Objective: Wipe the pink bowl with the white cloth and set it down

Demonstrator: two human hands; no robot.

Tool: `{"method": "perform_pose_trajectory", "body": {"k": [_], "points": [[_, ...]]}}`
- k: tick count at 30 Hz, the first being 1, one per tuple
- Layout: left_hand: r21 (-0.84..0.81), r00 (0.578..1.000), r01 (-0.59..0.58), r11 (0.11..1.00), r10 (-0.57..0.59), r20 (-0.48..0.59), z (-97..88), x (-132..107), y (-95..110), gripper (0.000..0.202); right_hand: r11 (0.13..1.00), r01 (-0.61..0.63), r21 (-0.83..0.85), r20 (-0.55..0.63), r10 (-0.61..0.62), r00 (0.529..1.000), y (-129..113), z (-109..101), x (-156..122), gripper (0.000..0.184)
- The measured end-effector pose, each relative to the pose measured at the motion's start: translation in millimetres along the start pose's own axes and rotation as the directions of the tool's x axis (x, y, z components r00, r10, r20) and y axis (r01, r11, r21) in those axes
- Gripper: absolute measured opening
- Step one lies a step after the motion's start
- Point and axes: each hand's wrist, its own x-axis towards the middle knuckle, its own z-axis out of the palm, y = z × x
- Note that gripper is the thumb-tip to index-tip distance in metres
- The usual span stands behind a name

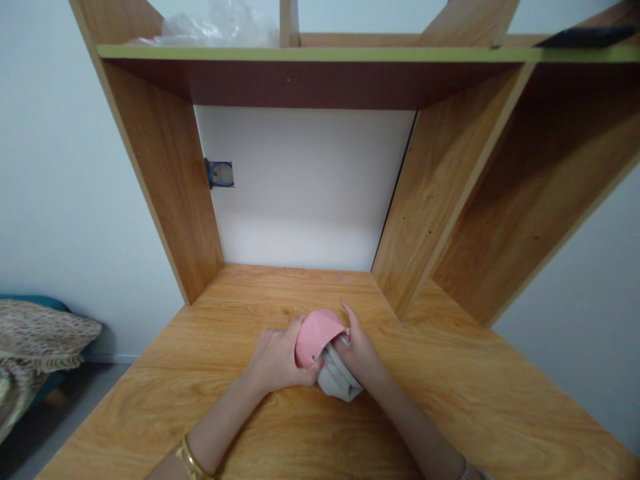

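Noted near the middle of the table (280, 293): a pink bowl-like piece (318, 332), with a soft grey cloth (339, 377) bunched below its right edge. Cannot tell if joined. Gripped on its left side by the left hand (283, 357), thumb at the lower edge. Met at the other edge by the right hand (357, 350), with one digit raised and the rest bent, partly hidden; cannot tell how far closed.

Could skid on the curved side if squeezed unevenly, then tip or drop. Might also snag or crumple at the edge if tugged hard from the right.

Underfoot of all this, plain wood grain, smooth-looking. Backed by a white panel (310, 187) with an open socket box (220, 174). Overhead, on a green-edged shelf (320, 55): a clear plastic bag (220, 27). Off left, past the table, beside a pale wall (55, 160): a fringed throw (40, 333).
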Motion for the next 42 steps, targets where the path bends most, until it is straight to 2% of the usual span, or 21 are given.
{"method": "perform_pose_trajectory", "body": {"k": [3, 6, 9, 13, 17, 20, 30, 35, 42], "points": [[-0.078, 0.999, 0.010, 0.997, -0.012, -0.030, 0.9, 1, -4, 0.072, 0.994, -0.008, 0.109, -0.008, 0.009, 1.000, 2, 0, 1, 0.065], [-0.200, 0.998, 0.017, 0.980, -0.028, -0.054, 2.1, 2, -7, 0.068, 0.982, -0.012, 0.186, -0.109, 0.033, 0.993, 4, 0, 4, 0.066], [-0.283, 0.995, 0.037, 0.958, -0.061, -0.076, 3.3, 1, -2, 0.075, 0.961, -0.021, 0.274, -0.175, 0.071, 0.982, 4, -1, 6, 0.067], [-0.345, 0.997, 0.054, 0.937, -0.069, -0.033, 3.6, 0, 8, 0.080, 0.925, 0.003, 0.381, -0.222, 0.088, 0.971, -2, -2, 6, 0.067], [-0.407, 0.999, 0.027, 0.913, -0.044, -0.031, 4.0, -2, 9, 0.074, 0.885, -0.013, 0.466, -0.138, 0.088, 0.987, -7, 1, 4, 0.072], [-0.422, 0.997, 0.054, 0.905, -0.071, -0.024, 4.9, -2, 7, 0.072, 0.864, -0.031, 0.503, -0.088, 0.087, 0.992, -6, 4, 5, 0.077], [-0.318, 0.995, 0.074, 0.945, -0.093, -0.046, 0.8, 1, 6, 0.073, 0.942, -0.098, 0.321, -0.103, 0.137, 0.985, -5, -2, 6, 0.086], [-0.276, 0.991, 0.094, 0.957, -0.117, -0.069, -2.9, 2, 4, 0.069, 0.972, -0.123, 0.201, -0.062, 0.138, 0.988, -11, -3, 3, 0.084], [-0.209, 0.996, 0.044, 0.977, -0.060, -0.067, -4.8, 0, 8, 0.062, 0.998, -0.054, -0.015, -0.071, 0.053, 0.996, -19, -9, 0, 0.076]]}}
